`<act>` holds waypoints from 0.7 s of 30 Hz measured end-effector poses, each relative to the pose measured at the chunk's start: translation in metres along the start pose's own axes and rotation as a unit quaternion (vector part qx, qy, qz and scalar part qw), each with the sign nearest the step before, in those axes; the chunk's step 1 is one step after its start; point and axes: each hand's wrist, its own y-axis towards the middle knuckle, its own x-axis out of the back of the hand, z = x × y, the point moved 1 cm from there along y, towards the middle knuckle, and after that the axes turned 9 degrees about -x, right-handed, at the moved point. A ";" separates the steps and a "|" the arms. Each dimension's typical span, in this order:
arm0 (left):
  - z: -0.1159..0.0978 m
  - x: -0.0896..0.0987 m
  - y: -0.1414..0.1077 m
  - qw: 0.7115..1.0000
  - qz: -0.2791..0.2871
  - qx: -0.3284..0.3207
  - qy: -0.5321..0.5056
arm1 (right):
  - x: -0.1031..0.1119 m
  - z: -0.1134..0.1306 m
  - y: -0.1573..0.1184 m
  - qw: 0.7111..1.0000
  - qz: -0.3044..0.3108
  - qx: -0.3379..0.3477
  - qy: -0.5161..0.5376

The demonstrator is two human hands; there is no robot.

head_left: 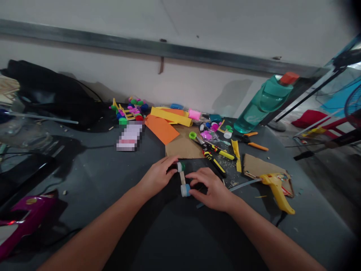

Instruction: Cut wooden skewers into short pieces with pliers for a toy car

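A small piece made of a wooden stick point(182, 178) with bottle caps at both ends lies on the dark table between my hands. The far end has a white and green pair of caps point(180, 167), and the near end a white and blue pair of caps point(185, 190). My left hand point(159, 176) has its thumb and forefinger curled at the white cap of the far pair. From the other side, my right hand point(210, 188) curls its fingers at the near pair, with the thumb against the blue cap.
A yellow glue gun point(278, 192) lies right, beside cardboard point(262, 167). Behind my hands are pliers point(214, 163), orange paper point(162, 129) and loose caps point(214, 127). A teal bottle point(262, 103) stands at the wall. Left are a phone point(129, 136), black bag point(47, 94) and magenta device point(28, 220).
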 end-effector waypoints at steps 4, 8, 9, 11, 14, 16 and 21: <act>-0.001 -0.006 -0.001 0.998 0.006 0.020 -0.061 | -0.001 0.002 0.000 1.000 0.001 -0.012 0.014; -0.011 0.005 0.003 0.997 -0.026 0.076 -0.015 | -0.002 -0.002 0.001 0.999 -0.025 -0.026 -0.022; -0.015 0.010 0.005 0.993 -0.031 0.110 0.015 | -0.002 -0.003 0.001 0.999 -0.030 -0.027 -0.035; -0.023 0.017 0.008 0.980 0.021 0.198 0.008 | -0.003 -0.005 0.002 0.997 -0.034 -0.029 -0.056; -0.032 0.020 0.010 0.923 0.146 0.330 -0.129 | -0.005 -0.008 0.003 0.996 -0.029 -0.031 -0.081; -0.036 0.017 0.010 0.889 0.191 0.365 -0.198 | -0.006 -0.009 0.003 0.995 -0.027 -0.033 -0.093; -0.038 0.008 0.010 0.868 0.205 0.378 -0.247 | -0.009 -0.008 0.002 0.995 -0.015 -0.036 -0.091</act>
